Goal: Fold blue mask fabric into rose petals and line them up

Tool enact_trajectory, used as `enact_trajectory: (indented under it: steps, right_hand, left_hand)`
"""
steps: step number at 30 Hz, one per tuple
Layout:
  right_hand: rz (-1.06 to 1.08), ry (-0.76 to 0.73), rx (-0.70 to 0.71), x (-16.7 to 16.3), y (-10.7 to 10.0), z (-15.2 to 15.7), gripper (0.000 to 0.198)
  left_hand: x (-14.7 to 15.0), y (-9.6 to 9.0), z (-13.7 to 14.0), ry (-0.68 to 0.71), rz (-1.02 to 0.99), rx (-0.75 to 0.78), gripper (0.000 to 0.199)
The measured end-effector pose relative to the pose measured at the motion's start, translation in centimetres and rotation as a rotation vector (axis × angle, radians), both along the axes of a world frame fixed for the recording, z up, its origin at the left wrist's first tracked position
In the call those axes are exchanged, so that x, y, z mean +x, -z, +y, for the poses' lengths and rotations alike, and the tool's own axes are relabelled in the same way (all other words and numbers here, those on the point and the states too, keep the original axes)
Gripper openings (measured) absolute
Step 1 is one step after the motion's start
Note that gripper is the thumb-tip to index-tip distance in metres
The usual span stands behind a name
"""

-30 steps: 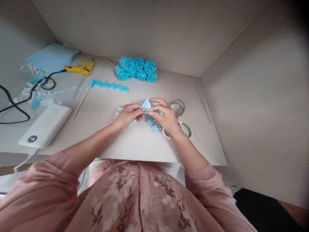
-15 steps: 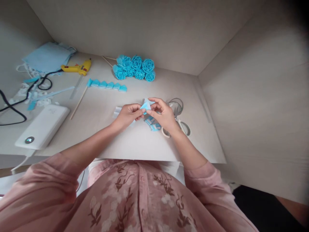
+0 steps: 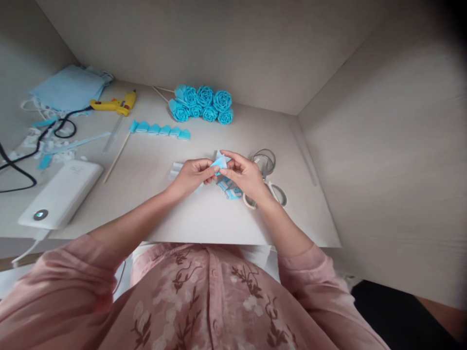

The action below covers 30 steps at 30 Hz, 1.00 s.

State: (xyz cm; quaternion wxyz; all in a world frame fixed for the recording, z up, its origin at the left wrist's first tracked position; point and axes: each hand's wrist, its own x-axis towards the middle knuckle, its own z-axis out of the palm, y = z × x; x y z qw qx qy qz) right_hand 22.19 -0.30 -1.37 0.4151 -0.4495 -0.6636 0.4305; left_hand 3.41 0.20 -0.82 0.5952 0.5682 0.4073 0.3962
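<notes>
Between both hands is a small folded piece of blue and white face-mask fabric [image 3: 220,161], held a little above the table. My left hand [image 3: 195,174] pinches its left side between thumb and fingers. On the other side my right hand [image 3: 245,174] grips it, thumb in front and forefinger at the top edge. Below lie small cut blue pieces [image 3: 229,188], partly covered by my right hand. Scissors [image 3: 278,194] with white handles rest beside my right wrist. Pale strips [image 3: 176,168] show past my left hand.
Blue fabric roses [image 3: 204,103] lie at the back. A stick [image 3: 117,158] has a row of blue folded pieces [image 3: 160,130]. At left are a yellow glue gun [image 3: 115,104], face masks [image 3: 69,87], a white power bank [image 3: 62,194] and a black cable. A tape roll [image 3: 268,160] sits right.
Both hands keep their grip on the folded fabric, with only slight finger movement. The whole view has shifted a little; the things on the table stay in place.
</notes>
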Motion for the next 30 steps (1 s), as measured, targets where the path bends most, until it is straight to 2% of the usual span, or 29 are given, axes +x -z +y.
enact_trajectory:
  steps: [7,14,23,30]
  right_hand:
    - [0.101,-0.018,-0.064,-0.1,0.7,0.1,0.047]
    - [0.047,0.036,-0.001,0.1,0.7,0.3,0.04]
    - [0.09,0.008,-0.042,-0.4,-0.2,-0.2,0.039]
    - [-0.025,0.096,0.05,-0.5,-0.4,-0.3,0.025]
  left_hand:
    - [0.0,0.0,0.0,-0.012,0.006,0.004,0.037]
    - [-0.1,0.2,0.0,0.044,-0.022,0.016,0.038]
    - [0.1,0.1,0.0,0.044,0.013,-0.007,0.037]
    - [0.3,-0.3,-0.3,0.096,0.066,-0.016,0.033]
